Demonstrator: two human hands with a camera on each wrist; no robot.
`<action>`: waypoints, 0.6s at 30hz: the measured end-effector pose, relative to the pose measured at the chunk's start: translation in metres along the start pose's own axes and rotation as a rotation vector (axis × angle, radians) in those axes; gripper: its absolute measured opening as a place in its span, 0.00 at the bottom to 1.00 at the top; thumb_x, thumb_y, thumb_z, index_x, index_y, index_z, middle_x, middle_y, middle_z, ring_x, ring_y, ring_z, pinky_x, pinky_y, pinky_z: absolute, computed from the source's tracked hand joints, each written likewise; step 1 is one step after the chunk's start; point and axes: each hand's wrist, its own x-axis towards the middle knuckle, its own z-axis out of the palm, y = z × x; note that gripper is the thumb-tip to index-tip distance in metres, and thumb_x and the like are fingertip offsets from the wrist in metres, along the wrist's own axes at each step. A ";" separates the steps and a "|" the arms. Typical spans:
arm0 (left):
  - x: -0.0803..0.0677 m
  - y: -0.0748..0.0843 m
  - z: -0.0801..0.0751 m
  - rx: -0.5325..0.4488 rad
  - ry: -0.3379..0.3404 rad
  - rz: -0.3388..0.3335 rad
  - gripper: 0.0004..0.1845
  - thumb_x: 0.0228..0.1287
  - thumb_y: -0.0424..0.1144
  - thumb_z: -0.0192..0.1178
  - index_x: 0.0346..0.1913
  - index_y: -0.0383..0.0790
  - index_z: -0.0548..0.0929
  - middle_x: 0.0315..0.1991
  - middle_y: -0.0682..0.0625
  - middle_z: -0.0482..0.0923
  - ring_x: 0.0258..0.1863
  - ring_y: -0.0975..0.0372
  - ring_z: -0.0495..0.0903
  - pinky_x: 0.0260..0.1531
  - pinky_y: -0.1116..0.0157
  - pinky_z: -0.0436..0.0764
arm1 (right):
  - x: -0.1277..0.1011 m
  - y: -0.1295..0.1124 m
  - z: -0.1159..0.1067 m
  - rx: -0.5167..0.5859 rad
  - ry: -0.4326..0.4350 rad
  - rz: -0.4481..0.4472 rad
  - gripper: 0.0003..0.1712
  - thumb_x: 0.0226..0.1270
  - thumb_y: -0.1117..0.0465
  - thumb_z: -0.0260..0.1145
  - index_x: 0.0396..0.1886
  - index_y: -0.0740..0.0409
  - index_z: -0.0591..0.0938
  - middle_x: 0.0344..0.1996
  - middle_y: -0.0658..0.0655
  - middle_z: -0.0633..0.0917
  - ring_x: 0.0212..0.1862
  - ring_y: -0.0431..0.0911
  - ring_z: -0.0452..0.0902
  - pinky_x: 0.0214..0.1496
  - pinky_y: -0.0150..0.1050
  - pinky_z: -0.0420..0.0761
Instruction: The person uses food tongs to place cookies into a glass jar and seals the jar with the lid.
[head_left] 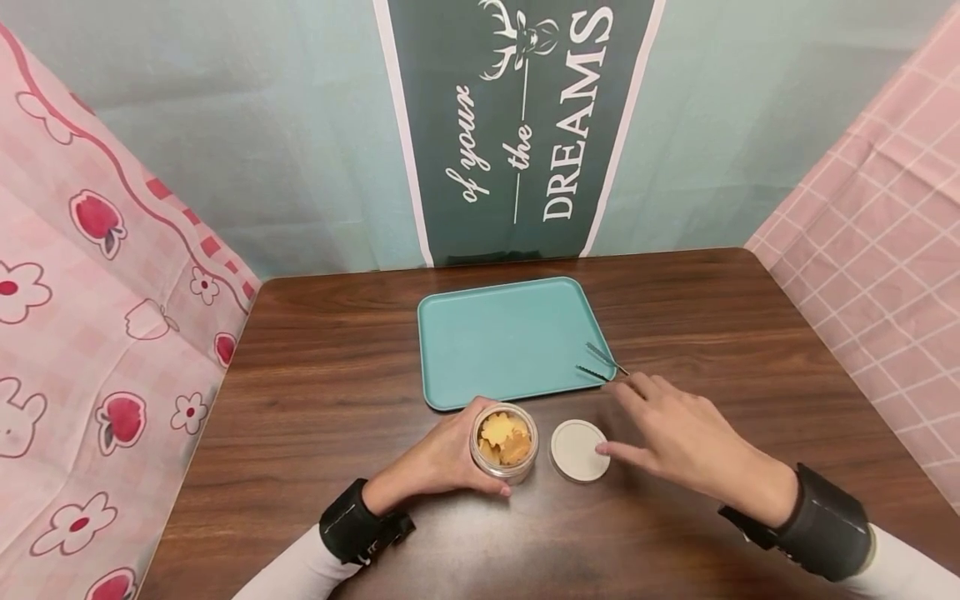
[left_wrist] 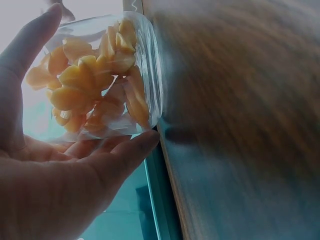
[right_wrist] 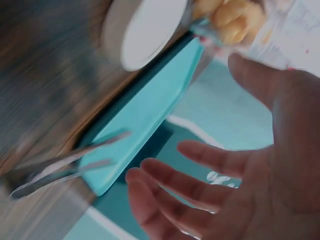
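My left hand (head_left: pixel 450 454) wraps round a clear glass jar (left_wrist: pixel 156 75), thumb on one side and fingers on the other. Inside are yellow, flower-shaped pieces (head_left: pixel 498 430), seen through the open mouth. Just right of the jar, a round cream lid (head_left: pixel 577 450) lies flat on the table. My right hand (head_left: pixel 678 427) hovers over it with fingers spread and nothing held, its thumb overlapping the lid's edge in the head view. Below those fingers, metal tongs (right_wrist: pixel 55 175) lean with their tips over the tray's corner; the hand hides their back end in the head view.
Behind the jar lies a teal tray (head_left: pixel 502 337) on the brown wooden table (head_left: pixel 322 375). A printed cloth (head_left: pixel 517 125) hangs at the table's back edge. Pink patterned cloths stand along the left (head_left: pixel 150 350) and right (head_left: pixel 885 250) sides.
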 end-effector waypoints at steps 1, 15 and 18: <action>0.000 0.000 0.001 0.000 0.002 0.005 0.52 0.36 0.45 0.90 0.66 0.42 0.72 0.56 0.52 0.83 0.56 0.62 0.82 0.61 0.60 0.81 | 0.000 -0.004 0.000 0.000 -0.011 -0.036 0.44 0.56 0.31 0.78 0.60 0.58 0.83 0.49 0.59 0.83 0.45 0.56 0.85 0.29 0.53 0.85; -0.002 -0.001 0.000 -0.017 -0.008 0.015 0.51 0.37 0.46 0.90 0.65 0.40 0.72 0.56 0.52 0.82 0.56 0.63 0.81 0.60 0.61 0.81 | 0.006 -0.025 0.027 0.160 -0.292 -0.287 0.52 0.58 0.38 0.81 0.75 0.57 0.72 0.70 0.64 0.75 0.67 0.58 0.74 0.58 0.58 0.83; -0.001 -0.001 0.000 -0.020 -0.006 0.020 0.51 0.37 0.45 0.90 0.66 0.39 0.72 0.57 0.51 0.82 0.56 0.63 0.81 0.61 0.61 0.80 | 0.008 -0.024 0.032 0.166 -0.312 -0.299 0.52 0.58 0.40 0.82 0.77 0.56 0.70 0.72 0.66 0.73 0.69 0.59 0.73 0.59 0.61 0.82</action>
